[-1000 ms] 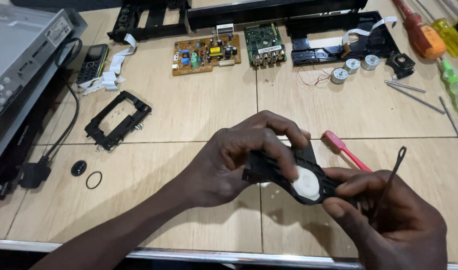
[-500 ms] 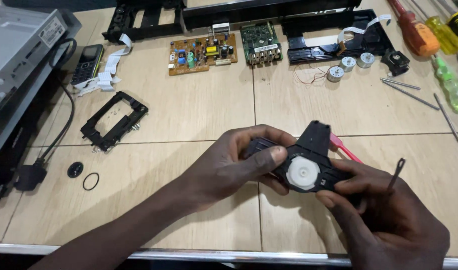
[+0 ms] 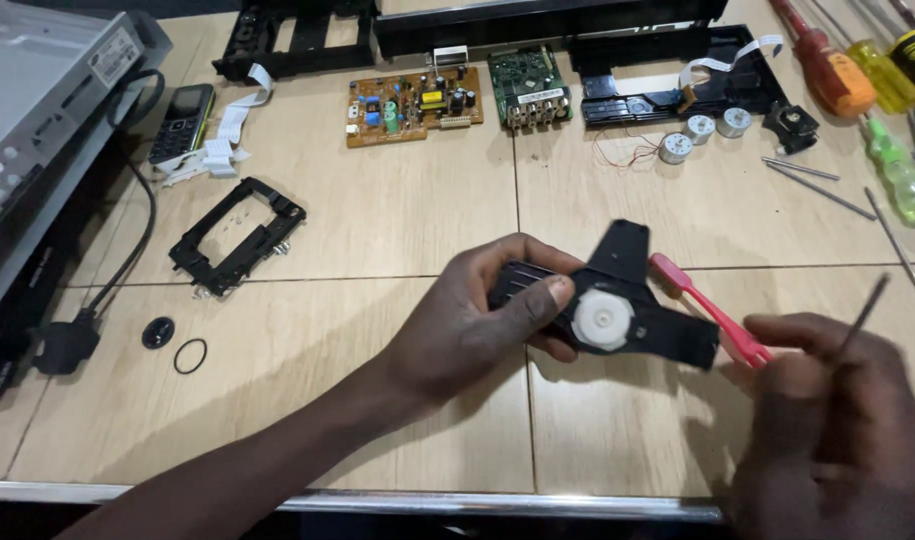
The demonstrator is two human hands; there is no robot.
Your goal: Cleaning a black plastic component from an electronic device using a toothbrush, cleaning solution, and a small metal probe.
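My left hand (image 3: 475, 322) grips a black three-armed plastic part (image 3: 628, 298) with a white round hub (image 3: 602, 321) in its middle, held just above the tiled table. My right hand (image 3: 836, 425) is at the lower right, apart from the part, and holds a thin dark metal tool (image 3: 864, 303) that points up and right. A pink-handled tool (image 3: 713, 311) lies on the table between the part and my right hand.
An orange circuit board (image 3: 415, 104), a green board (image 3: 529, 88), small motors (image 3: 700, 130), screwdrivers (image 3: 863, 70), a black frame (image 3: 238, 236), a phone (image 3: 181, 122), a rubber ring (image 3: 190, 356) and a grey device casing (image 3: 38, 90) lie about the table.
My right hand has let go of the black part and drawn back to the lower right with the thin tool. My left hand has turned the part and now holds it alone.
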